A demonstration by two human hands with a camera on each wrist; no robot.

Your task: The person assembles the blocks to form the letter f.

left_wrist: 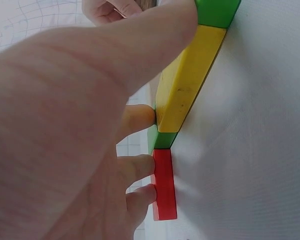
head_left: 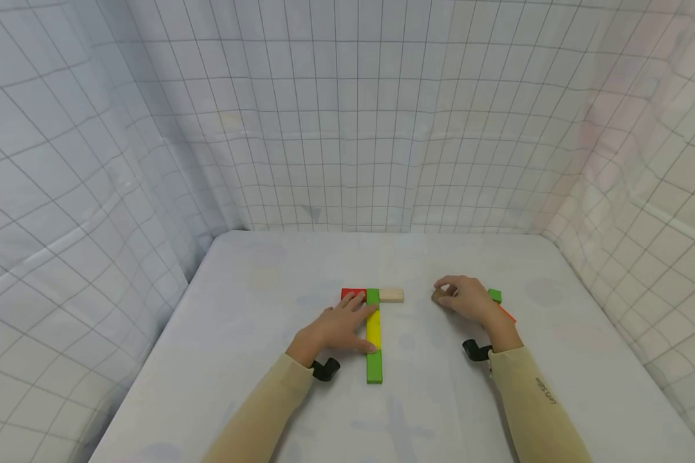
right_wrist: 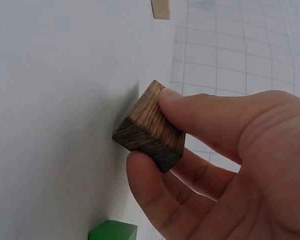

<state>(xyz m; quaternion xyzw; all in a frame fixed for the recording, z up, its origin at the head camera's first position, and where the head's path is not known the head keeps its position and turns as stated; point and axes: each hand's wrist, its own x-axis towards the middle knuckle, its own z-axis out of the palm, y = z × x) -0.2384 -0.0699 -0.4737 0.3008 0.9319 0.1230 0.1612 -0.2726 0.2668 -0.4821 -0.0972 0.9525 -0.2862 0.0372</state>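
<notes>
In the middle of the desk (head_left: 237,321), left hand (head_left: 337,326): grip spread, grasping nothing; fingertips rest on the laid blocks, the thumb at the yellow one's near end.
Red block (head_left: 348,292): left arm of a T shape, under two fingertips, touching the upper green block (head_left: 372,296).
Yellow block (head_left: 373,331): end to end below that green, running toward the person.
Lower green block (head_left: 374,369): foot of the column, touching the yellow.
Pale block (head_left: 391,295): right arm of the T, against the upper green.
Brown block (right_wrist: 152,122): apart from the pale block, tilted; whether it touches the desk is unclear.
Right hand (head_left: 466,299): grip pinches the brown block between thumb and fingers.
Small green block (head_left: 495,296), orange-red piece (head_left: 506,313): just beside the right hand, partly hidden.
Step in hand: apparently bringing the brown block over while the left hand steadies the layout.
Next move: probably calls for turning the brown block flat and setting it by the layout without nudging the joints.
</notes>
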